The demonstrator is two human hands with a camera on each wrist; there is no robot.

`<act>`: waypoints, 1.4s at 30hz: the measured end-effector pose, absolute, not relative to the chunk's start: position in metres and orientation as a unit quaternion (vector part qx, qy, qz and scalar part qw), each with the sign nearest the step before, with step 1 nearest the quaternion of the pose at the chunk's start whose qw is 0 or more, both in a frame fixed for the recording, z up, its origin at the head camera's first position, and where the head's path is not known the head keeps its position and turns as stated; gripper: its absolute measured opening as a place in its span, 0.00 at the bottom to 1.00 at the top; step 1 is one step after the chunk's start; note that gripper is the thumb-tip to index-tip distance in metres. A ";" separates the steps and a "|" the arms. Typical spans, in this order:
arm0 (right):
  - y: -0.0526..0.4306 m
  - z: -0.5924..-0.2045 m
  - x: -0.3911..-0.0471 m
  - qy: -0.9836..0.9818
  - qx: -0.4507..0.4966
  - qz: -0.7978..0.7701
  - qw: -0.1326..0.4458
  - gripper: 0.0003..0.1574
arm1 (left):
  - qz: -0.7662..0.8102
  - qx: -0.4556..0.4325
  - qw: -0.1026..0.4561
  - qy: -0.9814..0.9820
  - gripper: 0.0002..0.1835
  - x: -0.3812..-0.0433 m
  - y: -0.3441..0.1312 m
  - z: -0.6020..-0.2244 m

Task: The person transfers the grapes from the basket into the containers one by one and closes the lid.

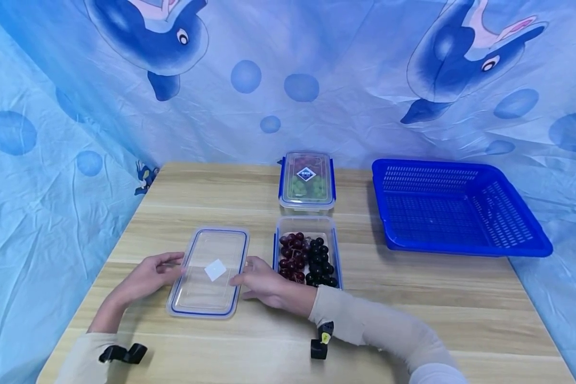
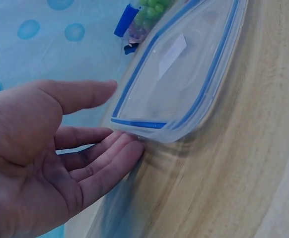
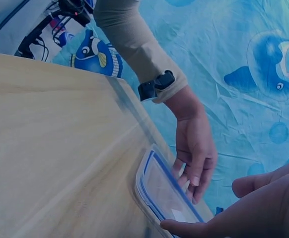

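Note:
A clear plastic lid (image 1: 206, 293) with a blue sealing ring and a white diamond sticker lies over the table's left half. My right hand (image 1: 264, 280) pinches its right edge, one digit on top and others lower at the side. At the opposite edge is my left hand (image 1: 149, 274), palm turned toward the lid. In the left wrist view its fingers (image 2: 105, 173) reach the lid's rim, while the thumb stays apart from them. Just right of my right hand sits an uncovered container (image 1: 337, 250) of dark red grapes (image 1: 293, 256) and black grapes (image 1: 319, 261), partly hidden by my right forearm.
Behind the uncovered container stands a lidded container (image 1: 307, 194) with green and reddish grapes inside. A blue plastic basket (image 1: 461, 248) occupies the table's back right. Blue dolphin-printed cloth (image 1: 288, 48) hangs behind and beside the wooden table (image 1: 413, 298).

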State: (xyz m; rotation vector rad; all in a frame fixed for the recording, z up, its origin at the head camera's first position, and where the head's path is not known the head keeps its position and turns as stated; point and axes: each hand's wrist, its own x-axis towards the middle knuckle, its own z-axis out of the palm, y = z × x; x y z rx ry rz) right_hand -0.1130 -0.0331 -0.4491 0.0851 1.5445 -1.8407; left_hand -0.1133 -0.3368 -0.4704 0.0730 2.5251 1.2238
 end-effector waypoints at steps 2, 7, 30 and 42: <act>-0.033 -0.448 -0.114 0.596 0.038 -0.715 0.363 0.58 | 0.441 0.025 0.172 0.880 0.35 -0.113 -0.337 -0.471; -0.029 -0.440 -0.119 0.592 0.039 -0.718 0.363 0.57 | 0.456 0.038 0.161 0.874 0.35 -0.113 -0.335 -0.468; 0.060 -0.384 -0.171 0.592 -0.012 -0.769 0.244 0.42 | 0.568 0.025 0.110 0.815 0.42 -0.158 -0.254 -0.409; 0.117 -0.391 -0.192 0.635 -0.016 -0.758 0.148 0.35 | 0.664 0.068 0.085 0.740 0.40 -0.197 -0.187 -0.408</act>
